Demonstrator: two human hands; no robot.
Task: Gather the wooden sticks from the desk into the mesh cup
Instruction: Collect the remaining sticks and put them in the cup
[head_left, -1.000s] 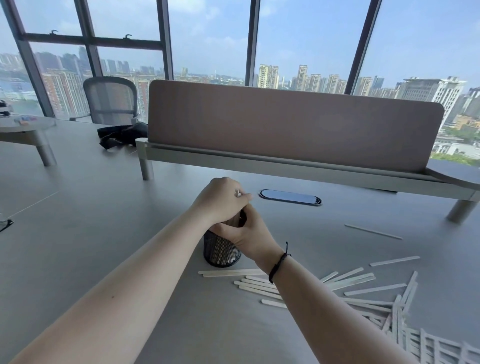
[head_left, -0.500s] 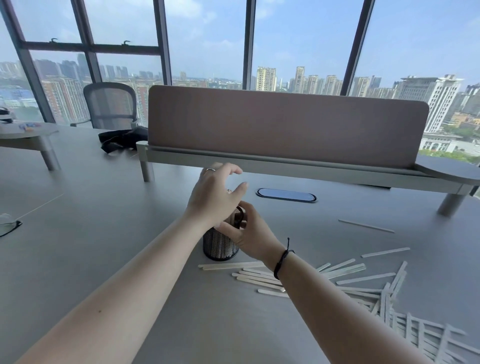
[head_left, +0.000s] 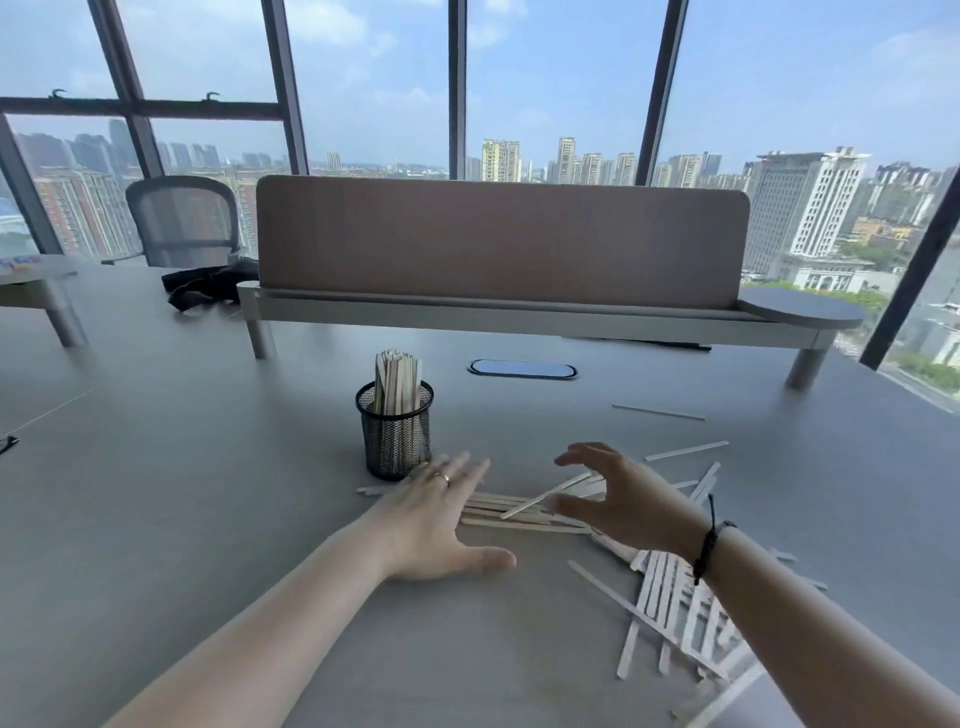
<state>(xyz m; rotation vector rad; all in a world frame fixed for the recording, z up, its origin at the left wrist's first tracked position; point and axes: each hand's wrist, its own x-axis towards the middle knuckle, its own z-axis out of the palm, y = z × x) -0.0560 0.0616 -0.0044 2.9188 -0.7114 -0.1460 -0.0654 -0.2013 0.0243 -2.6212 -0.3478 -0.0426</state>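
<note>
A black mesh cup (head_left: 396, 436) stands upright on the grey desk (head_left: 182, 493) with a bundle of wooden sticks (head_left: 396, 382) sticking out of its top. Just in front of it lies a small flat pile of sticks (head_left: 511, 512). My left hand (head_left: 436, 525) rests flat on the desk at the pile's left end, fingers spread. My right hand (head_left: 613, 499) hovers over the pile's right end, fingers curved and apart, holding nothing. Many more sticks (head_left: 670, 597) lie scattered under and beside my right forearm.
A raised shelf with a brown divider panel (head_left: 498, 244) crosses the desk behind the cup. An oval cable port (head_left: 522, 369) sits under it. Single sticks (head_left: 658, 412) lie far right. A black bag (head_left: 208, 283) and a mesh chair (head_left: 184, 221) are at back left.
Both hands have left the cup and come down toward me to the stick pile in front of it. The sticks now stand uncovered in the cup. The camera view has tilted.
</note>
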